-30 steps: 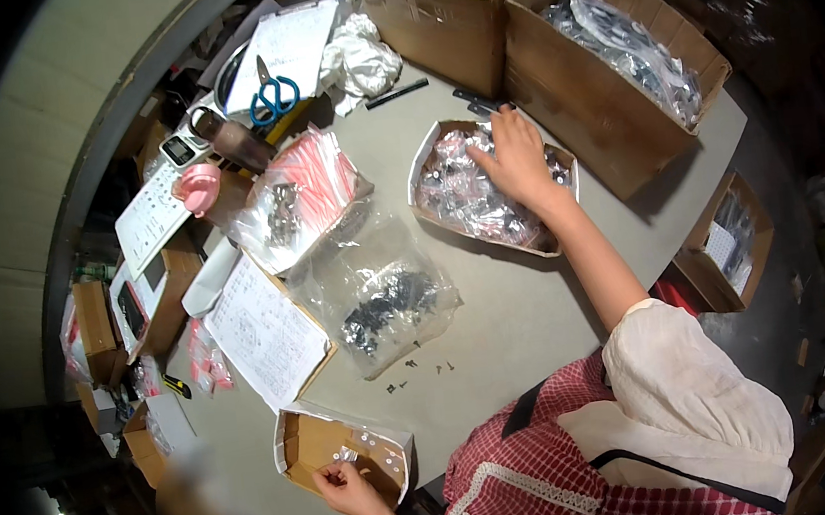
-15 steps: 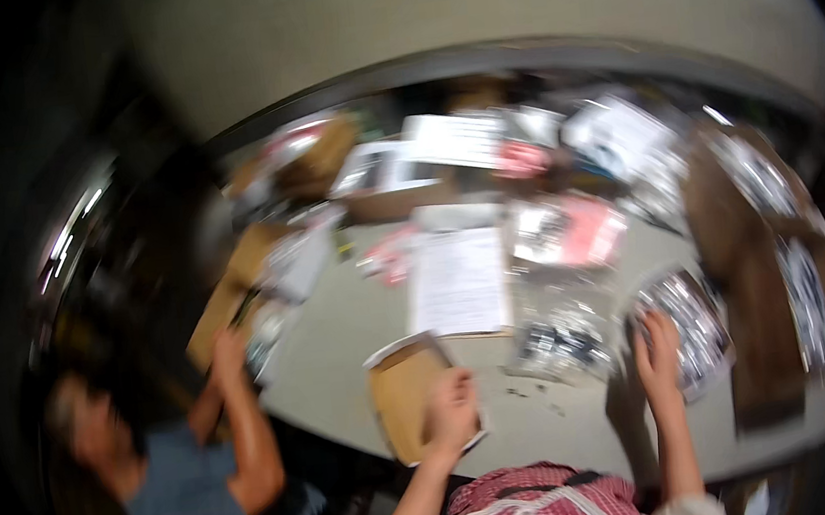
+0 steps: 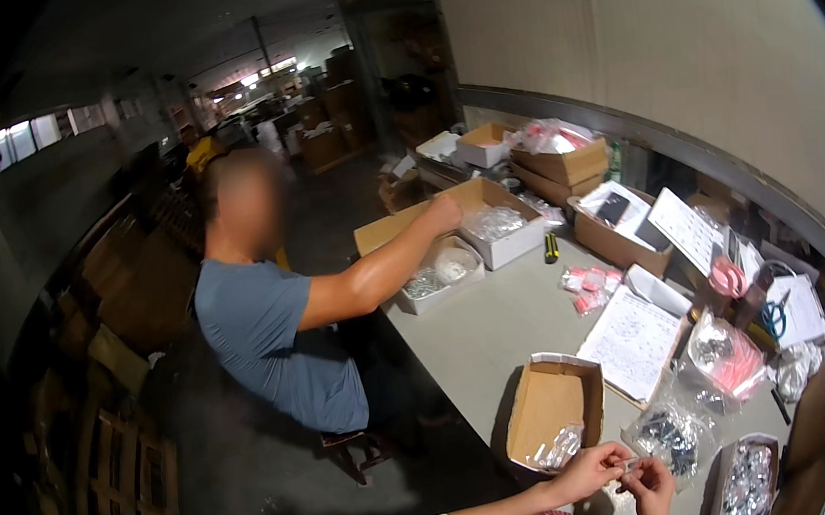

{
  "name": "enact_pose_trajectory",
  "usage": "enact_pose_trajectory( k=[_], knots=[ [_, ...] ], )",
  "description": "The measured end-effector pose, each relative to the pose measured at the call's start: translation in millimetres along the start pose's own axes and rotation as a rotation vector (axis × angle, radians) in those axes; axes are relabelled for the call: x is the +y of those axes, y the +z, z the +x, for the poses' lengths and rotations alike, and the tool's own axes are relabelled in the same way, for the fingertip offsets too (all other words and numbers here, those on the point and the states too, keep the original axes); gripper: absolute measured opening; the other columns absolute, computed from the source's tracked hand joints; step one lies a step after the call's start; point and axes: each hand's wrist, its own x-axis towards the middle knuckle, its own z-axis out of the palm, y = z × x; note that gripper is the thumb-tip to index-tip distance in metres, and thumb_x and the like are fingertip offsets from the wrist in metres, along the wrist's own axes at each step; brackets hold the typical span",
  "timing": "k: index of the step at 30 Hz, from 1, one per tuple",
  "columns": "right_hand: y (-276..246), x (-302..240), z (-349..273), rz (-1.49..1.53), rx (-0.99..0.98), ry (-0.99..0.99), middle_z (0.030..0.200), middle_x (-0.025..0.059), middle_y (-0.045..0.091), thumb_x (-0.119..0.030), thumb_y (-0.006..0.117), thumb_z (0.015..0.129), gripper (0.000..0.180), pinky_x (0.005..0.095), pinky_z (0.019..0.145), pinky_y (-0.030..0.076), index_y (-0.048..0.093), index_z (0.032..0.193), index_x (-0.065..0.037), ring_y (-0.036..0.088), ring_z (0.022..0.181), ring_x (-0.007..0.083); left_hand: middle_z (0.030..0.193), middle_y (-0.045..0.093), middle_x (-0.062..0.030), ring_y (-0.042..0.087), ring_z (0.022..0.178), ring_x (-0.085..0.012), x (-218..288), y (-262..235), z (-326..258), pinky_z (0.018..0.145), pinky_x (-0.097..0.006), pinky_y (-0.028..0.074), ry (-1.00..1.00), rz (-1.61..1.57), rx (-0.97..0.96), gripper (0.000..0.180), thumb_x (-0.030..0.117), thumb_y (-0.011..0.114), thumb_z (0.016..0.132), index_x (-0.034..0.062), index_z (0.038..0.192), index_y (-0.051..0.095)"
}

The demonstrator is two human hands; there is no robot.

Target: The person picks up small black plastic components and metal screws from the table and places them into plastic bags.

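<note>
Fingertips of my left hand point(image 3: 591, 468) and right hand point(image 3: 652, 482) pinch a small clear packet point(image 3: 628, 466); steady it above the shallow cardboard tray point(image 3: 549, 406), easing gently.

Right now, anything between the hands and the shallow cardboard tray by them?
Nothing visible. The left hand and right hand meet over a small item too tiny to identify, just beside the open cardboard tray; only bare table lies between.
</note>
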Motion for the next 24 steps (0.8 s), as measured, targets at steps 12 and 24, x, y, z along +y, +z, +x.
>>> enact_pose_trajectory(
  k=[12, 24],
  knots=[
    [13.1, -53.2, -27.8, -0.352, -0.146, 0.021, 0.086, 0.0054, 0.066, -0.002, 0.066, 0.091, 0.01, 0.0283, 0.073, 0.052, 0.067, 0.099, 0.002, 0.062, 0.078, 0.0149, 0.077, 0.064, -0.0088, 0.065, 0.079, -0.0306, 10.2, 14.1, -24.3, 0.069, -0.042, 0.051, 0.173, 0.335, 0.098, 0.024, 0.004, 0.06, 0.087, 0.006, 0.111, 0.056],
    [-3.0, -61.9, -66.2, -0.26, -0.189, 0.252, 0.071, 0.0018, 0.06, -0.012, 0.068, 0.092, 0.013, 0.0272, 0.058, 0.045, 0.065, 0.083, -0.003, 0.053, 0.061, 0.0111, 0.086, 0.063, -0.0113, 0.063, 0.087, -0.0326, 3.0, 32.8, -23.3, 0.076, -0.042, 0.051, 0.272, 0.474, -0.039, 0.016, 0.009, 0.061, 0.086, 0.0063, 0.102, 0.06]
  ],
)
